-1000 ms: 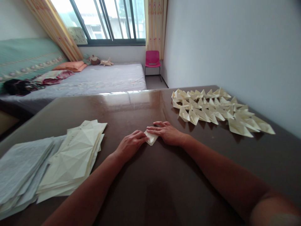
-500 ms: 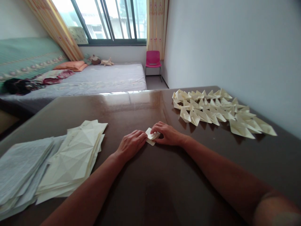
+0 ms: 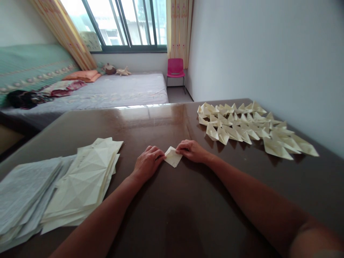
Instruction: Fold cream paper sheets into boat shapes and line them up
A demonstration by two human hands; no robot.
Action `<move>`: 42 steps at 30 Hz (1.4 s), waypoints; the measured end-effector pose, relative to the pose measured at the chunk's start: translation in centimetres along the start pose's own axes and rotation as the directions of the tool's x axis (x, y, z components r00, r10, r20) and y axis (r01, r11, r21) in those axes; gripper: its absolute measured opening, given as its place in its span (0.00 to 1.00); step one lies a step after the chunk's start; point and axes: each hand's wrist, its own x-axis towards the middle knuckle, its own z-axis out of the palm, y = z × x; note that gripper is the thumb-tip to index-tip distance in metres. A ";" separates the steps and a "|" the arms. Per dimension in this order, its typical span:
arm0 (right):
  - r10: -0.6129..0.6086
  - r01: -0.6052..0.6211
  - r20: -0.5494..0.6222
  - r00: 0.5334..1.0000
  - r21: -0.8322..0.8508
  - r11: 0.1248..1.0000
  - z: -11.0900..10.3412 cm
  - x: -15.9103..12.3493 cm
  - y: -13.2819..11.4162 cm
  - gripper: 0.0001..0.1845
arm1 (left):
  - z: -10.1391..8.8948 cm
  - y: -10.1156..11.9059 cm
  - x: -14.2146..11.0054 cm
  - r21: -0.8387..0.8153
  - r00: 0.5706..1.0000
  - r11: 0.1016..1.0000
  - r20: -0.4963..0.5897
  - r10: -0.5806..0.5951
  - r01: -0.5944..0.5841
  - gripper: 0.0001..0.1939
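A small folded piece of cream paper (image 3: pixel 172 157) lies on the dark brown table (image 3: pixel 172 208) between my hands. My left hand (image 3: pixel 147 162) has its fingers curled and pinches the paper's left edge. My right hand (image 3: pixel 191 150) is closed in a pinch on the paper's upper right corner. To my left lies a stack of creased cream sheets (image 3: pixel 86 175). On the right side of the table, several finished folded paper boats (image 3: pixel 249 127) are laid out in rows.
A pile of grey-white sheets (image 3: pixel 21 190) sits at the table's left edge beside the creased stack. Beyond the table are a bed (image 3: pixel 107 89), a pink chair (image 3: pixel 175 68) and a window. A white wall runs along the right.
My right hand went from lying flat over the paper to pinching its corner. The paper now lies flatter and more unfolded between both hands.
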 end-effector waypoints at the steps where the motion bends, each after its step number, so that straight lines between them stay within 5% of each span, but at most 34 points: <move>1: 0.040 -0.041 -0.016 0.999 -0.009 0.999 0.1 0.1 -0.2 0.10 | 0.1 0.0 0.0 0.013 1.000 1.000 -0.005 -0.008 0.008 0.13; 11: 0.256 -0.266 -0.082 0.963 -0.163 0.950 1.2 0.3 -1.8 0.06 | 0.9 1.4 0.9 0.294 0.994 0.949 -0.007 -0.113 0.110 0.14; 17: 0.180 -0.201 -0.112 0.977 -0.218 0.955 1.5 0.1 -1.9 0.07 | 0.7 1.9 0.8 0.305 0.991 0.943 -0.037 -0.126 0.131 0.11; 23: 0.128 -0.114 0.002 0.992 -0.444 0.889 1.0 -0.4 -3.0 0.14 | 0.5 1.4 0.3 0.197 0.988 0.968 0.036 0.150 -0.154 0.17; 32: 0.176 -0.018 0.153 0.973 -0.702 0.712 0.8 -1.8 -5.7 0.23 | -0.4 2.5 -0.3 0.299 0.990 0.946 0.091 0.106 -0.129 0.19; 42: 0.272 -0.073 0.185 0.944 -0.689 0.721 0.0 -2.0 -7.1 0.16 | -0.7 2.8 -1.1 0.230 0.990 0.964 0.069 0.121 -0.134 0.16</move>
